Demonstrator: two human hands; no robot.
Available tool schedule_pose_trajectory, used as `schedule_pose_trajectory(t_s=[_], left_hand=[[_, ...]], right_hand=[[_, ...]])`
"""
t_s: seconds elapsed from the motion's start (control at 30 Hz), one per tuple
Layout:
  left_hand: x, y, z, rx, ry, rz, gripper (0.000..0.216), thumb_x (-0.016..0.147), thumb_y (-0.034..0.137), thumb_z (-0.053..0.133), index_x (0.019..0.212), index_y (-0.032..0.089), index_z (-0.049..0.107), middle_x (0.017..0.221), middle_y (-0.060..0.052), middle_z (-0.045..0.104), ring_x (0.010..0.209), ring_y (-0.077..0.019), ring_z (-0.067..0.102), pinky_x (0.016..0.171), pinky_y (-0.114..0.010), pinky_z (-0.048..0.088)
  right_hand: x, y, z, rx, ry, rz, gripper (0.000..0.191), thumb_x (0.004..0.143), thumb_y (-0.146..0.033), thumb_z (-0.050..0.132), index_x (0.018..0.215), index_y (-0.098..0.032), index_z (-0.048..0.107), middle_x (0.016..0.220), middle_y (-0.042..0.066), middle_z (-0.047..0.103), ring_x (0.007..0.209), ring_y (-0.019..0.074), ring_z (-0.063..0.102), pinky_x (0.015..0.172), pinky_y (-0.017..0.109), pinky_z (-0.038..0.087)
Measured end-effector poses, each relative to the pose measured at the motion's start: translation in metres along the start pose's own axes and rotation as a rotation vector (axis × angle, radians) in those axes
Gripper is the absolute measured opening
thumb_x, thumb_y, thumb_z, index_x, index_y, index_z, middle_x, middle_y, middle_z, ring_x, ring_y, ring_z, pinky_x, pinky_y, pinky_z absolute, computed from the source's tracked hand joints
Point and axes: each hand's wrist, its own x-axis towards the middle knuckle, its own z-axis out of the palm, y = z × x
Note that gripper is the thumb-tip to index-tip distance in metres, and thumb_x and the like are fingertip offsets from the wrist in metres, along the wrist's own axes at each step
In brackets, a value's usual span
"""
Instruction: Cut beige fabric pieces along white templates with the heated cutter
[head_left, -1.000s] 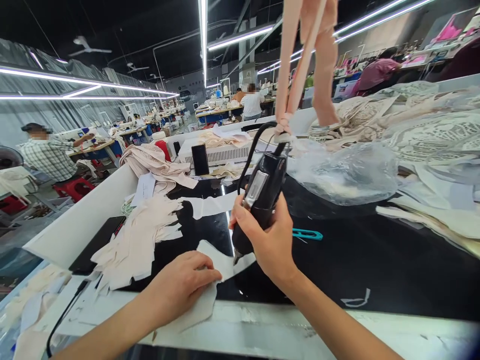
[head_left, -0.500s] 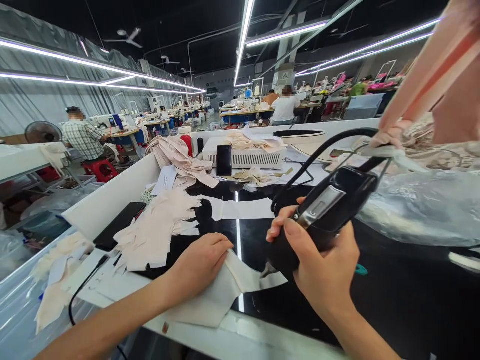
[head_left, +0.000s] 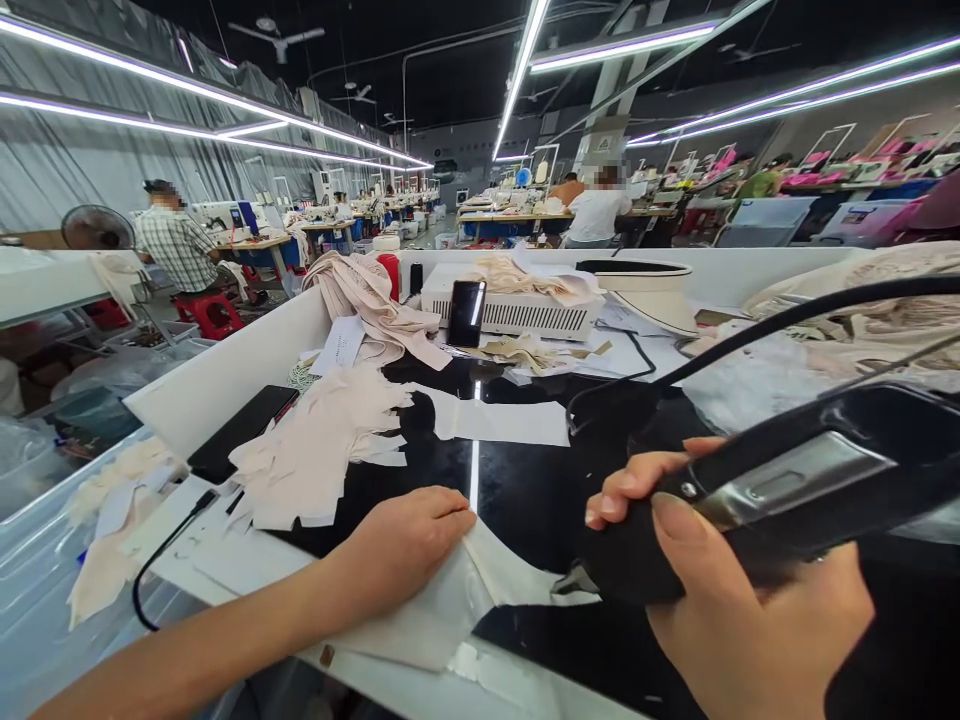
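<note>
My left hand lies at the near edge of the black tabletop, its fingers curled closed at the edge of a pale fabric piece. My right hand is wrapped around a black corded hand tool with a metal lever along its side. The tool's small metal tip meets the narrow right end of the fabric; whether it grips it I cannot tell. Farther back lies a white fabric strip. To the left is a heap of cut pale fabric pieces.
A black phone leans against a white vented box. Another dark phone lies at the left. The tool's cable arches across the right side. Bunched fabric lies by the raised back wall. People sit at sewing stations beyond.
My right hand and the tool have come closer and moved to the right, with the tool lying flatter. The fabric's right end has shifted right. The hanging pink fabric has left view.
</note>
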Motion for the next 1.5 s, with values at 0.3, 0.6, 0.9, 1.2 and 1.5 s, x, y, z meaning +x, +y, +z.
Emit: schedule_pose_trajectory(t_s=[0.3,0.6,0.9,1.2,1.5], left_hand=[[-0.002,0.003,-0.003,-0.008,-0.037,0.062,0.029,0.120,0.007,0.061,0.145,0.013,0.075,0.145,-0.014,0.082,0.137,-0.0251,0.081,0.118,-0.034,0.071],[-0.002,0.008,0.007,-0.017,0.017,0.038,0.028,0.118,0.006,0.056,0.136,0.017,0.074,0.137,-0.011,0.081,0.124,-0.0234,0.082,0.108,-0.032,0.071],[-0.002,0.013,0.008,-0.022,0.079,0.067,0.027,0.116,0.003,0.058,0.133,0.013,0.076,0.134,-0.013,0.082,0.116,-0.0230,0.084,0.104,-0.030,0.073],[-0.002,0.014,0.010,-0.028,0.093,0.082,0.027,0.112,-0.001,0.060,0.131,0.012,0.075,0.133,-0.015,0.082,0.118,-0.0259,0.085,0.105,-0.034,0.074],[-0.003,0.015,0.011,-0.012,0.134,0.087,0.023,0.117,0.004,0.061,0.133,0.014,0.074,0.131,-0.013,0.081,0.115,-0.0242,0.085,0.104,-0.033,0.074]], right_hand=[[0.005,-0.003,-0.001,0.004,0.018,0.017,0.043,0.080,-0.044,0.108,0.110,-0.034,0.079,0.079,-0.004,0.072,0.063,0.0249,0.068,0.057,0.045,0.069],[0.027,0.012,0.048,0.164,0.006,-0.045,0.044,0.076,-0.039,0.108,0.105,-0.030,0.077,0.073,-0.006,0.074,0.056,0.0215,0.068,0.050,0.037,0.065],[0.028,0.037,0.071,0.223,-0.060,-0.036,0.045,0.081,-0.041,0.110,0.106,-0.028,0.075,0.077,-0.006,0.077,0.057,0.0163,0.070,0.055,0.031,0.067],[0.024,0.038,0.066,0.248,-0.056,-0.042,0.040,0.082,-0.038,0.109,0.106,-0.028,0.078,0.078,-0.006,0.076,0.057,0.0179,0.069,0.053,0.034,0.067],[0.024,0.039,0.067,0.219,-0.069,-0.067,0.035,0.087,-0.032,0.104,0.107,-0.029,0.077,0.079,-0.006,0.077,0.059,0.0177,0.070,0.056,0.034,0.067]])
